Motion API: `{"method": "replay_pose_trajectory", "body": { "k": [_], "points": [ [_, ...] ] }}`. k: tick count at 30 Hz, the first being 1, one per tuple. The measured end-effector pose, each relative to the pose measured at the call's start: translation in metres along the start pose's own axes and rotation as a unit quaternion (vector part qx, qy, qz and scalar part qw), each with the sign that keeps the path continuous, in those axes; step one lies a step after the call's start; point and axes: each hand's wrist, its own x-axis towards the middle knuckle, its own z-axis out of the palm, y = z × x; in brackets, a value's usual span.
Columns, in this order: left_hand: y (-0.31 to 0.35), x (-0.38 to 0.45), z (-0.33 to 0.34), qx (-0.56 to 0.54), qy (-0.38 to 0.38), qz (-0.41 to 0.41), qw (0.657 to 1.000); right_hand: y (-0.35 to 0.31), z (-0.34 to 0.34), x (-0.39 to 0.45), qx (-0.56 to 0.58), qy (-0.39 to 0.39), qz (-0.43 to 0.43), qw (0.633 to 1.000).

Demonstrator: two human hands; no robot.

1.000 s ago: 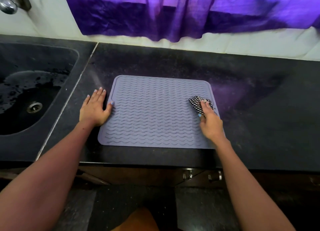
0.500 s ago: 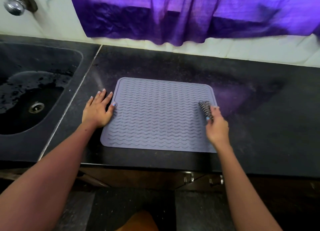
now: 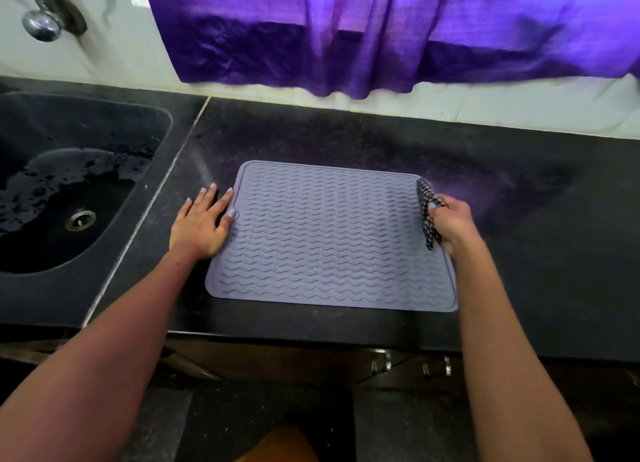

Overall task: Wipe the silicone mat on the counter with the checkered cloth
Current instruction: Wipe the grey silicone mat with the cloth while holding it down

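No text, label, brand, number or sign could be read anywhere in the view. The silicone mat (image 3: 329, 236) bore only a raised wavy pattern with no lettering, and the checkered cloth (image 3: 427, 212) at the mat's right edge showed only its dark and light checks, without any tag or print.

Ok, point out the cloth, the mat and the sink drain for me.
cloth (image 3: 425, 198): head view, checkered fold above the right hand.
mat (image 3: 329, 240): head view, ribbed middle.
sink drain (image 3: 80, 219): head view, metal ring.
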Motion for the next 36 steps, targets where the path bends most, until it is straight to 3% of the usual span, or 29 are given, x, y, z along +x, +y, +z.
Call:
{"method": "replay_pose_trajectory", "body": {
  "k": [3,9,14,17,20,23,30,33,36],
  "points": [
    [-0.001,0.0,0.0,0.004,-0.003,0.002,1.0,-0.009,0.018,-0.002,-0.111,0.08,-0.06,0.989],
    [-0.002,0.001,0.002,0.013,-0.011,-0.006,1.0,0.022,0.058,-0.01,-0.33,0.02,-0.158,0.931],
    [-0.002,0.001,0.002,0.019,-0.013,-0.006,1.0,0.018,0.045,0.003,-0.274,-0.019,-0.158,0.948],
    [-0.002,0.0,0.001,0.011,-0.004,0.007,1.0,0.007,0.036,0.011,-0.138,-0.019,-0.083,0.987],
    [-0.002,0.0,0.0,0.009,0.017,0.045,0.999,-0.013,0.035,0.017,-0.005,0.043,-0.02,0.999],
    [-0.003,0.002,0.002,0.013,0.018,0.067,0.997,-0.028,0.054,0.007,-0.068,0.071,-0.07,0.993],
    [-0.005,0.004,0.004,0.005,-0.009,0.05,0.999,0.002,0.098,0.005,-0.31,-0.008,-0.188,0.932],
    [-0.003,0.004,0.002,0.008,-0.016,0.05,0.999,0.0,0.091,0.01,-0.295,-0.04,-0.193,0.935],
    [-0.003,0.005,0.003,0.013,-0.015,0.05,0.999,-0.005,0.082,0.017,-0.184,-0.078,-0.166,0.966]
  ]
}}
